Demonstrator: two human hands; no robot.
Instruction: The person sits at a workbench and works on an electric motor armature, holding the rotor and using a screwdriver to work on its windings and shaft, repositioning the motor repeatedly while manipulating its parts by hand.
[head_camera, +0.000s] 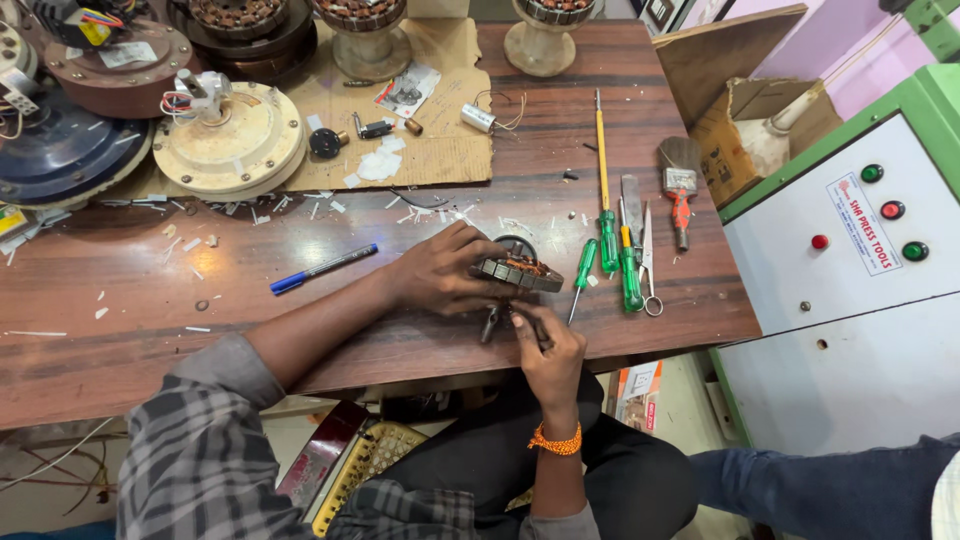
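Note:
My left hand (440, 270) grips a round motor stator with copper windings (520, 270), holding it tilted on the wooden table (300, 330) near the front edge. My right hand (543, 350) is just below the stator, closed on a small dark tool (500, 322) whose tip reaches the stator's underside. An orange bracelet sits on the right wrist.
Green-handled screwdrivers (608, 235), scissors (648, 265) and a brush (680, 180) lie right of the stator. A blue pen (322, 268) lies left. Fan motor housings (228, 135) and cardboard fill the back. A green-and-white machine cabinet (850, 250) stands at the right. Another person's blue-clad leg (810, 485) is at the lower right.

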